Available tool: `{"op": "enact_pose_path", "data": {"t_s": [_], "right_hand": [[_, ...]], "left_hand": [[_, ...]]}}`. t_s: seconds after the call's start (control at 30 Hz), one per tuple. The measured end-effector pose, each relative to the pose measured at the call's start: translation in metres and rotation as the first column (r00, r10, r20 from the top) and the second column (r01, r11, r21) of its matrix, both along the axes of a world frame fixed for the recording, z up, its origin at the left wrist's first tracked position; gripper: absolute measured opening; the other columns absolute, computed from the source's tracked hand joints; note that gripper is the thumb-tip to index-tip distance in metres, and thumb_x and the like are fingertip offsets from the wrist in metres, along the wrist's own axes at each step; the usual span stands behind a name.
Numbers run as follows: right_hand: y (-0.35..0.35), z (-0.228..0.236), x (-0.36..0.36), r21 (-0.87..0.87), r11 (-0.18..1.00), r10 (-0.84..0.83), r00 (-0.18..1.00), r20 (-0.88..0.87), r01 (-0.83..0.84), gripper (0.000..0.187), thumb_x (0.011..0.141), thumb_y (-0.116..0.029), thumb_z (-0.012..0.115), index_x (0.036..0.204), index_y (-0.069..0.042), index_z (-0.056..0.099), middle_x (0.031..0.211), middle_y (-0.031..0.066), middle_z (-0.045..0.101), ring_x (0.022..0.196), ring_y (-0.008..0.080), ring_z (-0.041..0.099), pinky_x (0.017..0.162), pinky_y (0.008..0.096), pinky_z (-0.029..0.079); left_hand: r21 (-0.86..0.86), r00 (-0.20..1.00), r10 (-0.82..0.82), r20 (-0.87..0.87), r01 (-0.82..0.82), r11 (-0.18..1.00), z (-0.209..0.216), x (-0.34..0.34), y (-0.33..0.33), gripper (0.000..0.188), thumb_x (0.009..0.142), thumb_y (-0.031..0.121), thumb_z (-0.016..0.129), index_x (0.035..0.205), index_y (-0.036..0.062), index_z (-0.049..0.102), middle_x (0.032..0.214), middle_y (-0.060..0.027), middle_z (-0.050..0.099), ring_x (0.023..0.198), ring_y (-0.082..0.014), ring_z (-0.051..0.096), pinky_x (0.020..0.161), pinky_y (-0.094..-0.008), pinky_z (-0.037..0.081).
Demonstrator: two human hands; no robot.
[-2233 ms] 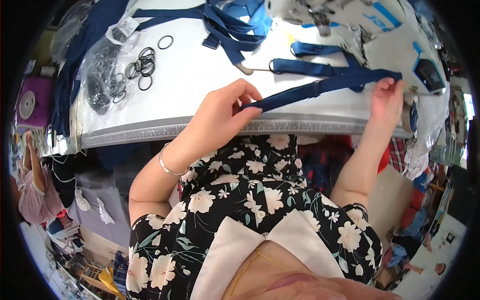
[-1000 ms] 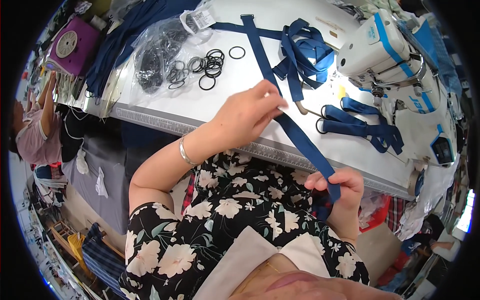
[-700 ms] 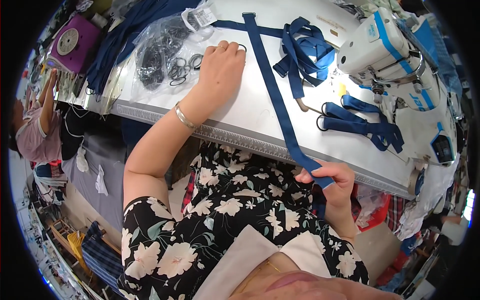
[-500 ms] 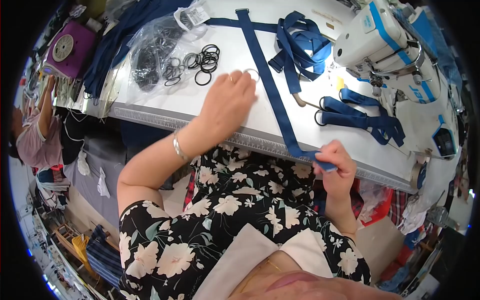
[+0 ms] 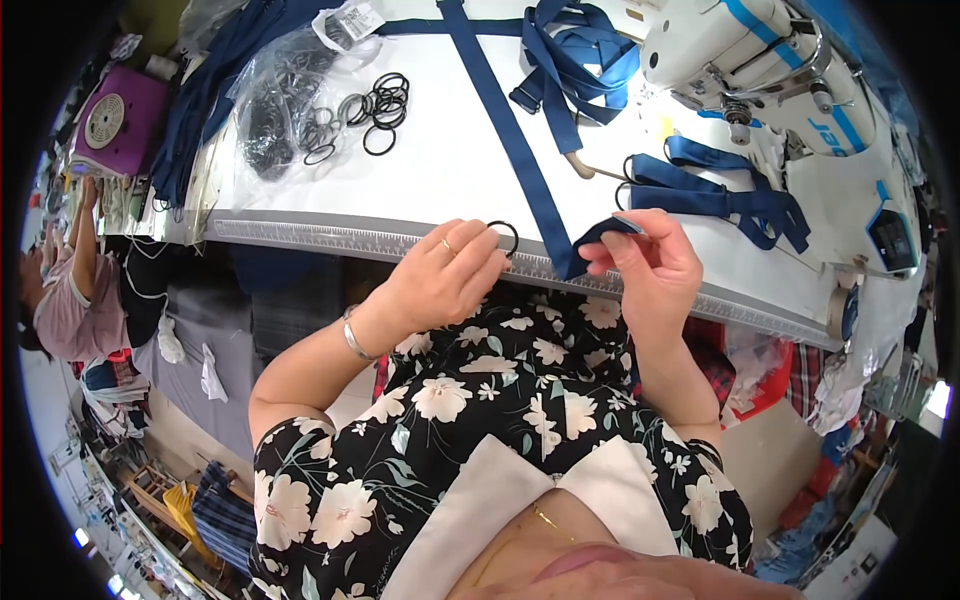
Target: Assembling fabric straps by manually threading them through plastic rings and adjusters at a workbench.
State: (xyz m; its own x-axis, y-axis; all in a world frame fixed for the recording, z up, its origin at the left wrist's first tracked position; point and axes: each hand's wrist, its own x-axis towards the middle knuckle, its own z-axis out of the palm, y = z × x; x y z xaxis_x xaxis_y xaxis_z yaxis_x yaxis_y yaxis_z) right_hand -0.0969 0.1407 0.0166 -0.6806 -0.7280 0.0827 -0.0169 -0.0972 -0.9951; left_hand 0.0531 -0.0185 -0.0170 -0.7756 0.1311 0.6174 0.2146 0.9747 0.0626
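Observation:
Between the fingertips of my left hand (image 5: 447, 272) a black ring (image 5: 507, 236) is pinched, just above the table's front edge. My right hand (image 5: 655, 262) closes thumb and fingers on the end of a navy strap (image 5: 512, 140), which is folded over near the hand. From there the strap runs back across the white table to its far side. Ring and strap end are apart, with a small gap between them. A pile of loose black rings (image 5: 386, 100) lies to the left, beside a clear plastic bag (image 5: 272, 120) full of more rings.
A white and blue sewing machine (image 5: 760, 60) stands at the right. Coiled navy strap (image 5: 580, 60) and finished-looking strap pieces with rings (image 5: 700, 195) lie near it. A ruler strip (image 5: 330, 236) lines the table's front edge. Another person (image 5: 85, 290) sits at far left.
My left hand has drawn back toward me from the tabletop, holding the ring. The right hand has risen slightly with the strap end, which is now bent over.

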Motion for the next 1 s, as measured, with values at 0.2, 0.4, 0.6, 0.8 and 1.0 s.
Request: {"op": "enact_pose_path", "data": {"t_s": [0.2,0.4,0.6,0.8,1.0], "right_hand": [[-0.008,-0.008,0.008,-0.051,0.981,0.177,0.974,-0.138,-0.186,0.007,0.084,0.005,0.053,0.091,0.005,0.055,0.09,0.0099,0.055,0.078,0.0146,0.059,0.072,0.0243,0.048],[-0.001,-0.014,0.006,-0.009,0.926,0.378,0.926,-0.015,-0.378,0.019,0.078,0.009,0.05,0.091,0.0,0.06,0.093,0.0027,0.054,0.072,0.005,0.05,0.064,0.0183,0.041],[0.001,-0.018,0.013,-0.201,0.884,0.456,0.872,0.178,-0.422,0.015,0.075,0.009,0.056,0.088,0.001,0.056,0.097,0.0051,0.05,0.089,0.0112,0.049,0.078,0.0227,0.041],[0.009,-0.027,0.017,-0.124,0.964,0.212,0.961,-0.179,-0.236,0.016,0.074,0.006,0.061,0.088,-0.001,0.056,0.092,0.0091,0.056,0.079,0.0132,0.053,0.067,0.0231,0.044],[0.026,0.005,0.01,-0.243,0.958,0.075,0.949,-0.306,-0.154,0.017,0.074,0.007,0.063,0.086,-0.002,0.054,0.094,0.0134,0.053,0.082,0.0185,0.053,0.072,0.0268,0.044]], "left_hand": [[0.697,0.998,-0.028,-0.051,0.055,0.715,0.011,-0.006,0.025,0.017,0.07,-0.004,0.065,0.08,0.0009,0.052,0.079,-0.0082,0.055,0.06,-0.02,0.054,0.053,-0.0265,0.044],[0.978,0.99,0.139,-0.012,-0.017,0.208,0.012,-0.017,0.043,0.009,0.079,-0.003,0.058,0.079,0.001,0.051,0.076,-0.0045,0.053,0.061,-0.0088,0.052,0.054,-0.0215,0.043],[0.992,0.992,0.126,0.022,-0.037,0.117,0.006,-0.024,0.055,0.007,0.082,0.0,0.057,0.08,0.0011,0.05,0.078,-0.0034,0.051,0.061,-0.0067,0.05,0.054,-0.0195,0.041],[0.984,0.994,0.076,0.079,-0.089,0.152,0.012,-0.03,0.059,0.006,0.082,0.001,0.056,0.084,0.0021,0.05,0.101,-0.0077,0.053,0.07,-0.011,0.052,0.065,-0.0239,0.044],[0.789,0.934,-0.328,0.138,0.097,0.607,0.011,-0.038,0.038,0.043,0.079,0.025,0.065,0.113,0.0061,0.047,0.112,-0.0071,0.052,0.099,-0.0148,0.055,0.104,-0.0476,0.013]]}}
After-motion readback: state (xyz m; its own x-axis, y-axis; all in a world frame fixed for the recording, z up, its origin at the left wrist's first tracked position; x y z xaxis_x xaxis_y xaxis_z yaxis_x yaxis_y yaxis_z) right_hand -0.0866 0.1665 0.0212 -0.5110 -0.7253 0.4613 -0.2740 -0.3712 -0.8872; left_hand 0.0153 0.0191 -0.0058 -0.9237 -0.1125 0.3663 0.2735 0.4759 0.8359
